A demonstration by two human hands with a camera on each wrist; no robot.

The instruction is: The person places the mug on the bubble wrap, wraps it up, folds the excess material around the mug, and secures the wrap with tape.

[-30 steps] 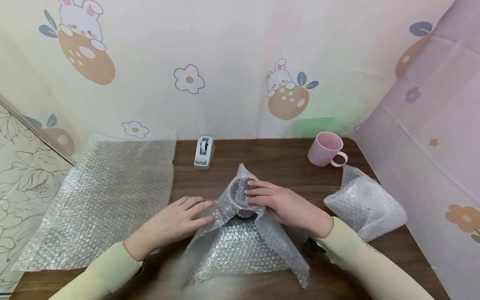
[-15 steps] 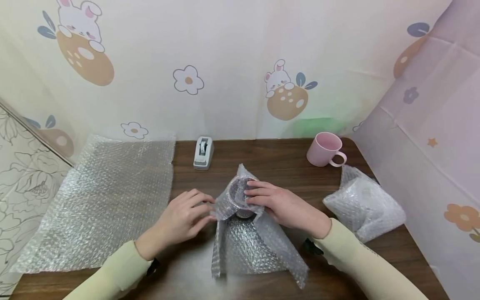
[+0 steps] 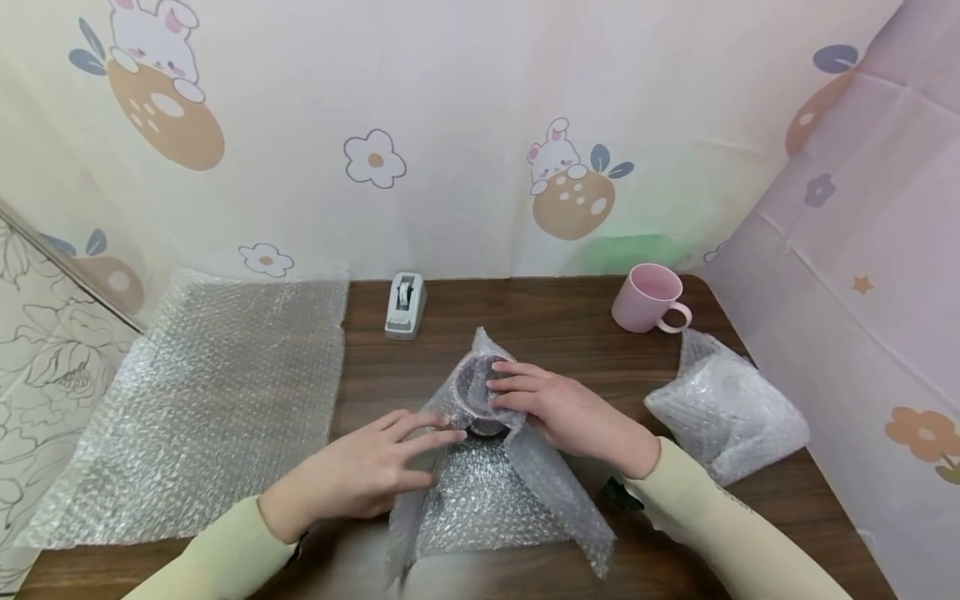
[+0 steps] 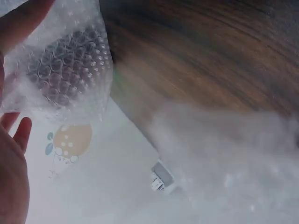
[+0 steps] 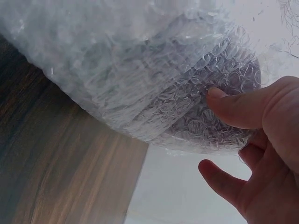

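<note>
A cup (image 3: 487, 427) stands mid-table, partly wrapped in a sheet of bubble wrap (image 3: 487, 508). My right hand (image 3: 558, 408) holds its rim through the wrap, fingers at the mouth. In the right wrist view, the thumb (image 5: 238, 109) presses the wrapped side from outside. My left hand (image 3: 367, 462) is at the cup's front left, its extended fingers touching the wrap. In the left wrist view, the dark cup shows through the bubble wrap (image 4: 65, 65). The sheet's loose flaps spread toward the table's front. The wrap covers most of the cup's outside.
Another flat bubble wrap sheet (image 3: 217, 408) lies on the left. A white tape dispenser (image 3: 405, 307) stands at the back. On the right are a pink mug (image 3: 648, 298) and a bubble-wrapped bundle (image 3: 731, 408). A patterned curtain (image 3: 450, 208) hangs behind the wooden table (image 3: 570, 312).
My left hand first drew back from the cup's left side, then came forward and right along the wrap. The left flap swung inward and then out again. My right hand stays on the cup.
</note>
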